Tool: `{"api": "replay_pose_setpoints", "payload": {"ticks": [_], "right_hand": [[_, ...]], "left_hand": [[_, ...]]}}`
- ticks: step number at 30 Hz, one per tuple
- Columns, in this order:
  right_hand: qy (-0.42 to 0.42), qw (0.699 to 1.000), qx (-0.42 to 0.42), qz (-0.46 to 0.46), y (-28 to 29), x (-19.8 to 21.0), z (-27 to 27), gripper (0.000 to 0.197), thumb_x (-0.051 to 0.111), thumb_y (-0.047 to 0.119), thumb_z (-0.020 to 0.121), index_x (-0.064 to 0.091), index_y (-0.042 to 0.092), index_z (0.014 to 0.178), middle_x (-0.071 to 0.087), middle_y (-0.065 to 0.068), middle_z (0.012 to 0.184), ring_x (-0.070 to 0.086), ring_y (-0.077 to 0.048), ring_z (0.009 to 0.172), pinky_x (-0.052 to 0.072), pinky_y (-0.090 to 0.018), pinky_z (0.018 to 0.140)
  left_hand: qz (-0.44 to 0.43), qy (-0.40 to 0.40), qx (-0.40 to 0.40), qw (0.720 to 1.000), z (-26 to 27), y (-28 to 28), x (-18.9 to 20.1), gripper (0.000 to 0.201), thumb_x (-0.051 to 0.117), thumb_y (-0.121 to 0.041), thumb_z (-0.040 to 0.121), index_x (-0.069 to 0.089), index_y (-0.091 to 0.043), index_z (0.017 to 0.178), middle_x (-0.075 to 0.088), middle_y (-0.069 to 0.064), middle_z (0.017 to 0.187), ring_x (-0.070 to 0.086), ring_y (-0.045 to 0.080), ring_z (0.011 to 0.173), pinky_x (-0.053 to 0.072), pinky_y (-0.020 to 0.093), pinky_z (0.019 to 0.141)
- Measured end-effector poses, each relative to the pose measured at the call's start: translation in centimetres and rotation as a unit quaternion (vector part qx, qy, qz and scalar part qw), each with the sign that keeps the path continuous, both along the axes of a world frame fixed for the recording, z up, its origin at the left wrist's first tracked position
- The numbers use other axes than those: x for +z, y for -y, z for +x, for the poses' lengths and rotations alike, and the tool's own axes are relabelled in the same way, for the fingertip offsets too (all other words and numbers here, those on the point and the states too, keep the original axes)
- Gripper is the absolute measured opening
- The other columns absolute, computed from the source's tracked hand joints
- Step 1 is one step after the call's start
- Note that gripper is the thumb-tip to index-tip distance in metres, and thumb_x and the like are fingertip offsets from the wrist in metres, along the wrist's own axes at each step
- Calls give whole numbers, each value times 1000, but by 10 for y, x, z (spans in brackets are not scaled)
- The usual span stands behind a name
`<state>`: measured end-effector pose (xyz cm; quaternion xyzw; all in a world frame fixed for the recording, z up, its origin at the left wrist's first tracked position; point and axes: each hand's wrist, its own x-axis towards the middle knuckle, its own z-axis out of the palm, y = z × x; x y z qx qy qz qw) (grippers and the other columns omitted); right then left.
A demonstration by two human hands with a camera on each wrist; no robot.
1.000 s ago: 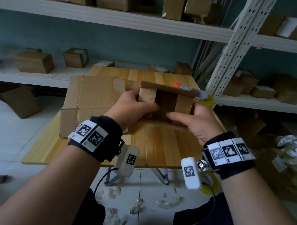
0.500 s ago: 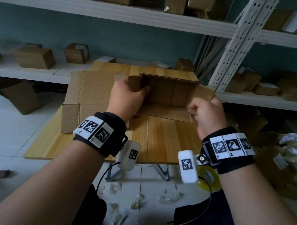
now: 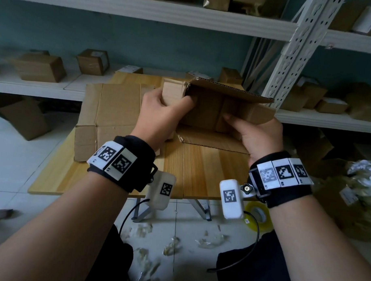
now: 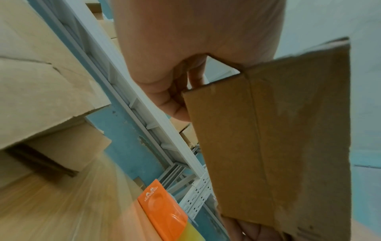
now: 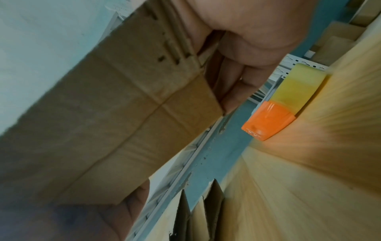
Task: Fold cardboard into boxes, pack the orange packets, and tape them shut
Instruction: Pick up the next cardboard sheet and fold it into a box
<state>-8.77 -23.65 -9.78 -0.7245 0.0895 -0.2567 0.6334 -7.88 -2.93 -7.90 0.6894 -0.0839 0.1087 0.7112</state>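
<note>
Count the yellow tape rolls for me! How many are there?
2. One roll lies on the table beside the orange packet; a second roll is on the floor by the table's near right corner. Others may hide behind the cardboard.

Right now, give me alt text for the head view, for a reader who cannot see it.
Two bare hands fold a cardboard box above a wooden table: the left hand grips its left end, and the right hand holds its right end, thumb pressing a flap. A stack of flat cardboard lies on the table to the left, with shelves of small boxes behind.
</note>
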Motion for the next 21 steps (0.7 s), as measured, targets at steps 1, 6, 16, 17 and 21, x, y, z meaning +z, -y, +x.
{"api": "replay_pose_setpoints", "payload": {"ticks": [1, 6, 16, 17, 21], "right_hand": [[-3, 1000, 1, -9, 1, 0, 0, 35, 98, 27, 71, 81, 19, 100, 81, 9, 94, 75, -1, 87, 59, -22, 80], [-14, 999, -21, -42, 7, -1, 6, 29, 99, 33, 68, 77, 24, 84, 77, 14, 82, 72, 4, 76, 56, -16, 71], [1, 996, -38, -78, -1, -4, 6, 37, 98, 42, 66, 78, 25, 92, 77, 14, 85, 70, 5, 75, 55, -17, 68], [6, 997, -35, -75, 0, -4, 5, 35, 98, 40, 66, 78, 24, 90, 77, 13, 85, 72, 2, 77, 57, -22, 72], [26, 998, 7, -56, 1, -2, -2, 26, 97, 30, 71, 73, 28, 80, 76, 17, 80, 74, -2, 80, 60, -28, 77]], "left_hand": [[0, -1, -6, 1000, -1, 0, 0, 10, 76, -24, 94, 73, -19, 102, 79, 8, 104, 76, 28, 100, 64, 52, 92], [57, -49, -4, 997, -1, 4, -3, 20, 81, -28, 89, 72, -19, 105, 79, 9, 105, 77, 26, 98, 65, 53, 88], [25, -80, 68, 994, -2, 9, -3, 11, 79, -14, 87, 69, -16, 83, 73, 6, 81, 74, 29, 76, 64, 54, 77], [22, -75, 71, 994, -1, 9, -2, 11, 78, -13, 86, 68, -15, 83, 70, 5, 78, 71, 27, 73, 64, 54, 76], [9, -62, 77, 995, -1, 8, -1, 11, 76, -11, 86, 67, -17, 85, 67, 4, 79, 65, 22, 72, 64, 51, 75]]}}
